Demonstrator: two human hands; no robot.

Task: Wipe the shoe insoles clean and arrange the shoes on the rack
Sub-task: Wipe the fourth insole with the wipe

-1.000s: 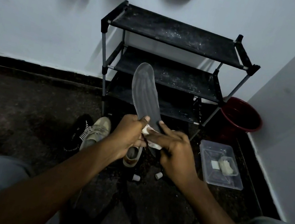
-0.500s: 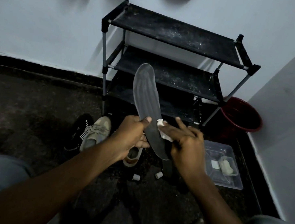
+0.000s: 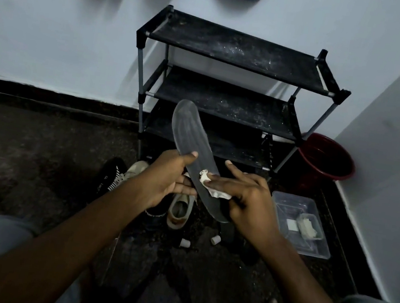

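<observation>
Two bare hands meet on one long grey foam insole [image 3: 191, 134], which slants from its rounded toe, up and beyond the fingers, down to its heel under the right palm. Left hand [image 3: 166, 180] grips the insole's middle, thumb clamped on the upper face and the other fingers curled beneath it. Right hand [image 3: 251, 199] pins a crumpled white wipe [image 3: 210, 188] against the insole just below the left thumb, with one finger stretched out straight above and the rest curled at the heel edge. That heel end is covered by the right hand, and how much of the wipe lies under it cannot be told. Beyond the fingertips stands a black three-shelf shoe rack [image 3: 233, 50], its lowest shelf partly screened by the insole. Under the left hand a beige sneaker [image 3: 180, 210] is half hidden, and a black striped sneaker [image 3: 110, 177] beside the wrist is dim. Right of the right hand sits a clear plastic container [image 3: 309, 243] with contents too murky to name
</observation>
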